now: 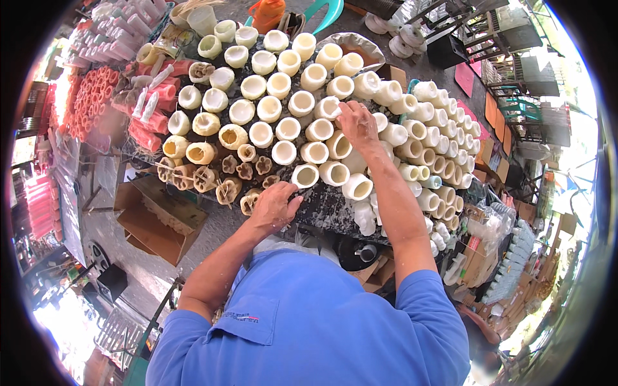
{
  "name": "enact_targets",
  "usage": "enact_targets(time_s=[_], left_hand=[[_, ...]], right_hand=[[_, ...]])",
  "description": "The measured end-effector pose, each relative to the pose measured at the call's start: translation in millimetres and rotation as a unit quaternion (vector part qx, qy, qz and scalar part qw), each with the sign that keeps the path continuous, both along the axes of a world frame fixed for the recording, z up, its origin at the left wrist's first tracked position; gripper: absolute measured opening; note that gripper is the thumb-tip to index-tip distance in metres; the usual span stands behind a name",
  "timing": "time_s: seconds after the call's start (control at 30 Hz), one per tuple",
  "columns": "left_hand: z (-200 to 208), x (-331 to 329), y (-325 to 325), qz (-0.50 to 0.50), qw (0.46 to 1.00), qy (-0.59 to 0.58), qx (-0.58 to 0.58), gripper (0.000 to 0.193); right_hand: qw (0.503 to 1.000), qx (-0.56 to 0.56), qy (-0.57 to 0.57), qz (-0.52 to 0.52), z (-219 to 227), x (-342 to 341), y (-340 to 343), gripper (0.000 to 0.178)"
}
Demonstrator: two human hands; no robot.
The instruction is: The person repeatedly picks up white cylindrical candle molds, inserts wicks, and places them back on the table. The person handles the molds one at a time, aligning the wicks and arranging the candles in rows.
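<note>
Rows of cream-coloured, waxy-looking round cups (301, 103) cover the dark table before me; most look hollow and some look filled with white. My right hand (359, 128) reaches into the middle rows. Its fingertips are pressed together at the rim of a white-topped cup (326, 107), and what they pinch is too small to make out. At the table's near edge is my left hand (273, 207), thumb and fingers apart, with nothing visible in it. Just to its right stands a hollow cup (305, 175). Several brownish, star-shaped hollow pieces (228, 190) lie to its left.
Pink tubes (143, 132) and pink ring-shaped pieces (87, 103) are stacked at the far left. More cream cups (444, 132) crowd the right end. An open cardboard box (158, 222) sits on the floor at left. A teal chair (329, 11) stands behind the table.
</note>
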State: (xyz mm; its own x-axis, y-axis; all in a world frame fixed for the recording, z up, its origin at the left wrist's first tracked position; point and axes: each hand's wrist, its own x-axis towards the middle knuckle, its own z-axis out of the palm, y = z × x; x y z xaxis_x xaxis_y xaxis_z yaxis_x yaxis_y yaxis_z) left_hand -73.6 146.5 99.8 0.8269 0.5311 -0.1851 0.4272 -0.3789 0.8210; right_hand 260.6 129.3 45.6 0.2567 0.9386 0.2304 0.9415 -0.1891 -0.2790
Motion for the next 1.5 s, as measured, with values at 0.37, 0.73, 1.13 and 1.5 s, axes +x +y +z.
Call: enact_targets(time_s=[0.37, 0.73, 1.13, 1.5], left_hand=[[-3, -2, -1, -0.002, 1.0, 0.007, -0.003, 0.03], [-1, -1, 2, -0.005, 1.0, 0.013, -0.002, 0.03], [-1, 9, -6, -0.047, 0.999, 0.027, 0.0, 0.032], [3, -2, -22, -0.035, 0.999, 0.013, 0.015, 0.031]], right_hand=[[0.996, 0.03, -0.058, 0.068, -5, 12, 1, 0.019], [0.984, 0.041, 0.109, -0.132, 16, -5, -23, 0.025], [0.985, -0.045, 0.056, -0.156, 29, 4, -66, 0.056], [0.998, 0.017, -0.027, -0.052, -12, 17, -13, 0.039]])
